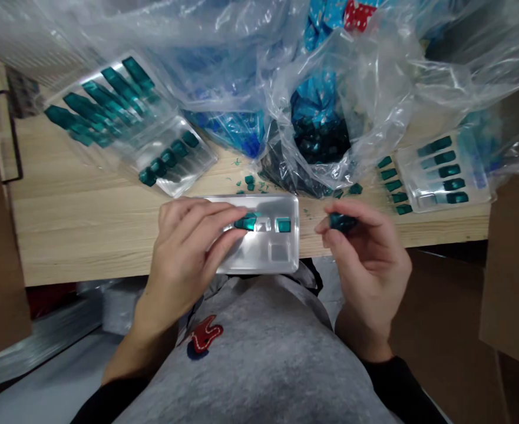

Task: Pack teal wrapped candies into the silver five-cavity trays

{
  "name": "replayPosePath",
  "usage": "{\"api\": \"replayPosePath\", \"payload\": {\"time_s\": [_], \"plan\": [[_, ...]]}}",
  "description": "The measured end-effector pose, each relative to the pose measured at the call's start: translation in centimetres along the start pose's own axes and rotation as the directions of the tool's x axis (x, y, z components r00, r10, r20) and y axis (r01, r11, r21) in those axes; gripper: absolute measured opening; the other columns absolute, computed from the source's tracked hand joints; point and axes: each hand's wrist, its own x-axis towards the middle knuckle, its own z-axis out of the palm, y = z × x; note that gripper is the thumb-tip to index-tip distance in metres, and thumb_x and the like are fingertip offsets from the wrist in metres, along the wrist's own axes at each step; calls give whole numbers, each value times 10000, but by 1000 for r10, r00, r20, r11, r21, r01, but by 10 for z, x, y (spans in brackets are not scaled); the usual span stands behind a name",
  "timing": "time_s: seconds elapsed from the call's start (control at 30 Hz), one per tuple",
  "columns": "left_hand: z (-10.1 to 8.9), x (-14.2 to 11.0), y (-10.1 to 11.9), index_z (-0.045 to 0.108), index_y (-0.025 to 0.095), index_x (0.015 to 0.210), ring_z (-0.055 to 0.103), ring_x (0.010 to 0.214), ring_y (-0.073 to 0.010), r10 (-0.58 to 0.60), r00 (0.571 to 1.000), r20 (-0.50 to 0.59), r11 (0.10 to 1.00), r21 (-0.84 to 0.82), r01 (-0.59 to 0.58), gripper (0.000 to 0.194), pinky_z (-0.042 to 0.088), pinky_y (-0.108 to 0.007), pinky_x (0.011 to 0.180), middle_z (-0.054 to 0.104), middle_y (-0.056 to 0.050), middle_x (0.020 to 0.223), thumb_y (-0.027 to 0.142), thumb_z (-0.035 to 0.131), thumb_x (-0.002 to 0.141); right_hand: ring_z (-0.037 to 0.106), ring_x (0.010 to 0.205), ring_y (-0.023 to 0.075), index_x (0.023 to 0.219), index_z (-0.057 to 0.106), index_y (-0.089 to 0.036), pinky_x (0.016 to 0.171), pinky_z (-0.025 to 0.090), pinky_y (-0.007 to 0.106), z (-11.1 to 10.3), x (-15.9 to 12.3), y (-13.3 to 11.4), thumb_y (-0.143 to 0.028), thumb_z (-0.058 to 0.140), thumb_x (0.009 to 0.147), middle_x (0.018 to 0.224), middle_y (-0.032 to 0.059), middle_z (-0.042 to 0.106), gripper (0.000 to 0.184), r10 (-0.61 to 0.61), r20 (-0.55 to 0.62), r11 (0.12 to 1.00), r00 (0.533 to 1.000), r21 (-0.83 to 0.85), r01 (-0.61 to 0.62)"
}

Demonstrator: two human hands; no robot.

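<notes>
In front of me a clear plastic tray (254,253) with moulded slots lies at the table's near edge. My left hand (192,235) reaches over its left part, thumb and fingertips pinching a translucent teal piece (245,222) at the tray. Another teal piece (283,224) sits in a slot on the right side of the tray. To the right of the tray and apart from it, my right hand (365,247) is closed on a dark teal piece (342,221) held between thumb and fingers. The far-left part of the tray is hidden under my left hand.
Stacked clear trays with teal pieces (168,158) stand at the back left. Another filled tray (445,203) lies at the right. An open plastic bag (365,129) holds dark pieces (323,141). Loose teal pieces (249,180) and crumbs lie behind my tray.
</notes>
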Motion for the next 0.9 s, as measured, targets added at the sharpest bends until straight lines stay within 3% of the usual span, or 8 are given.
{"api": "replayPosePath", "payload": {"time_s": [0.1,0.2,0.5,0.6,0.7,0.77,0.9], "plan": [[5,4,-7,661,293,1230,585,926,-259,142,983,115,985,81,-152,308,440,-435,876,743,-35,1038,267,656,923,691,970,164,1203,689,-321,819,608,310,-7,-2,2,-67,602,927,1206,24,659,385,66,-25,997,997,41,-65],[13,7,-6,650,316,1220,559,909,-270,185,977,106,978,79,-194,307,411,-441,860,732,-33,998,295,671,914,712,984,165,1214,685,-299,805,638,297,-10,-3,3,-55,583,935,1188,17,691,385,78,-32,995,996,58,-76],[21,6,-7,672,252,1141,544,905,-274,196,974,114,968,138,-211,228,378,-432,875,716,-58,964,342,636,934,764,947,137,1205,628,-290,854,660,268,4,-4,0,-57,627,919,1173,-14,739,369,120,23,959,992,256,-122],[15,5,-6,653,288,1231,583,997,-269,98,984,150,995,-7,-98,333,408,-422,908,709,-47,1084,384,668,912,771,923,141,1163,632,-290,837,660,263,12,-3,-4,-98,648,925,1078,-28,760,306,112,100,934,989,328,-139],[7,6,4,609,311,1304,615,1060,-229,14,997,72,974,-227,3,388,468,-375,926,688,-21,1162,305,670,920,777,864,143,1121,646,-271,790,668,271,18,-1,-7,-187,635,956,1005,-22,770,186,105,179,919,978,359,-165],[2,8,13,615,310,1291,631,1049,-205,41,999,4,968,-247,-39,393,497,-340,917,691,-9,1145,238,680,909,778,797,146,1083,661,-254,748,674,275,21,0,-10,-230,642,956,967,-13,777,131,99,218,917,971,360,-174],[-5,14,26,639,281,1260,662,949,-182,137,991,14,983,-123,-134,377,533,-294,851,706,-18,1056,198,693,896,775,825,131,1086,683,-269,755,665,241,25,0,-14,-167,669,927,966,-31,778,189,85,237,915,968,365,-170]]}}
